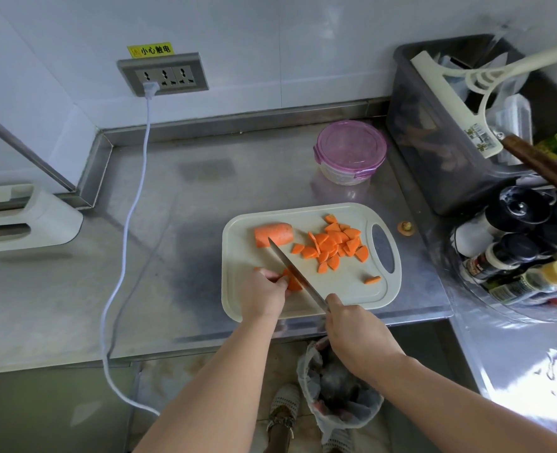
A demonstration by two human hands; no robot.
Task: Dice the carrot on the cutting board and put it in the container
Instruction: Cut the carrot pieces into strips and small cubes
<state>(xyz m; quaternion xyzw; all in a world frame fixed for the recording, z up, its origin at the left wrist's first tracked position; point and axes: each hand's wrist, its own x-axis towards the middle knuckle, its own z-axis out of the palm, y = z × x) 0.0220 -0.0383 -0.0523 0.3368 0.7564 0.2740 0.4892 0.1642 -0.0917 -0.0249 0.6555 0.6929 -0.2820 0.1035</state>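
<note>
Bare counter (254,178) is lying open between the cutting board (342,286) and the container (350,152), leaving a hand free passage. The purple lid (352,143) is closing off the container's mouth. The knife (295,273) is slanting across the board's left half, between carrot chunk (273,235) and sliced pile (334,245). Left hand (264,295), gripping a carrot piece (292,282), and right hand (355,328), gripping the knife, are occupying the near edge. Grey bin (434,158) and spice bottles (525,243) are crowding the right side near the board. White cord (130,223) is trailing across the counter, well to the left.
</note>
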